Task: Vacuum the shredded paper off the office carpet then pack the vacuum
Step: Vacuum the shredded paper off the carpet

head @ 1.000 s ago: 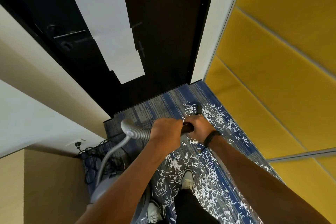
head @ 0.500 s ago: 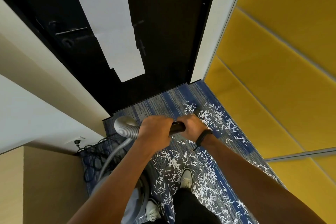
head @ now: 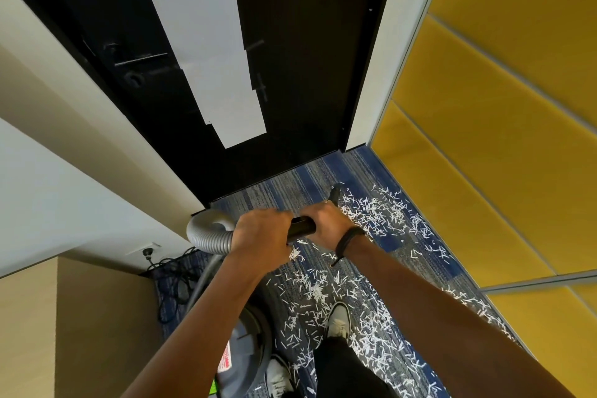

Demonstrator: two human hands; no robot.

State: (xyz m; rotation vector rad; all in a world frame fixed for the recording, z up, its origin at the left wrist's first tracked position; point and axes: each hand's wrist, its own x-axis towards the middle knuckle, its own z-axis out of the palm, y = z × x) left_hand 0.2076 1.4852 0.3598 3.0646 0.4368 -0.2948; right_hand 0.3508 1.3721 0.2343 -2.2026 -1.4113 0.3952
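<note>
Two hands clenched side by side, arms reaching forward.
The left hand (head: 261, 233) has its fingers curled tight, back of the hand up, forearm stretched out bare. The right hand (head: 326, 223) sits just beside it, likewise curled, a dark band round its wrist.

Yellow wall panels (head: 484, 139) flank a black door (head: 307, 58); white wall (head: 48, 203) opposite.
</note>
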